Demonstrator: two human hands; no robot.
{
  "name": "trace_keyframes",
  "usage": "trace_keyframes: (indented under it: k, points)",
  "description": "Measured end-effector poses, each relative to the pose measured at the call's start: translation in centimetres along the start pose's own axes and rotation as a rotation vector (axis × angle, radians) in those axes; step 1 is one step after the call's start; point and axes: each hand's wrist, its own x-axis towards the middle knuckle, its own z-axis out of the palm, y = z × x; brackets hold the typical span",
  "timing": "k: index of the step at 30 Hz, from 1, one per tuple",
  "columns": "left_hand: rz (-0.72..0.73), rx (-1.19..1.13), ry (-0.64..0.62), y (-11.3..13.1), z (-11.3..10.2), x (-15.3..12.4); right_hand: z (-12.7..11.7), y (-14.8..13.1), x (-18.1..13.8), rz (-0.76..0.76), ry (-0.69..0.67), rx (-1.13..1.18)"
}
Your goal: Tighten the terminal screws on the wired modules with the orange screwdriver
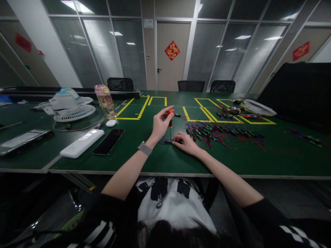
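My left hand (162,123) grips the orange and black handle of a screwdriver (170,119), which stands upright. Its thin shaft points down at a small green circuit board (169,141) with wires, flat on the table. The fingers of my right hand (184,143) are closed on the right end of that board; the fingertips partly hide it. Just right of the screwdriver handle lies another small wired board (177,115). Beyond my right hand spreads a pile of several green circuit boards (214,131) with red and blue wires.
On the green table (144,162), a black phone (109,141), a white power bank (82,143), a bottle (106,102) and white fans (73,109) stand or lie to the left. Yellow tape (129,119) marks rectangles. A large black screen (302,96) rises at right.
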Motion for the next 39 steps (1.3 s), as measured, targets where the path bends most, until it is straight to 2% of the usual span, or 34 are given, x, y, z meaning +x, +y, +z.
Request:
trace_keyframes:
  k: [5, 11, 18, 25, 32, 39]
  points:
    - [0.063, 0.146, 0.032, 0.49, -0.19, -0.05, 0.00, -0.06, -0.01, -0.003, 0.001, -0.008]
    - [-0.024, -0.043, -0.047, -0.04, 0.01, 0.09, -0.05, -0.12, 0.02, 0.001, -0.004, -0.006]
    - [0.076, 0.152, 0.038, 0.13, -0.16, -0.05, -0.02, -0.10, 0.02, 0.012, -0.004, -0.009]
    - [-0.024, -0.057, -0.064, -0.14, 0.09, 0.13, -0.03, -0.11, 0.03, 0.006, -0.002, -0.012]
    - [0.085, 0.213, 0.038, 0.34, -0.26, -0.16, -0.03, -0.12, 0.03, 0.004, -0.003, -0.020]
    - [-0.009, -0.020, -0.038, -0.21, 0.03, 0.14, -0.08, -0.13, 0.03, 0.017, -0.010, -0.023]
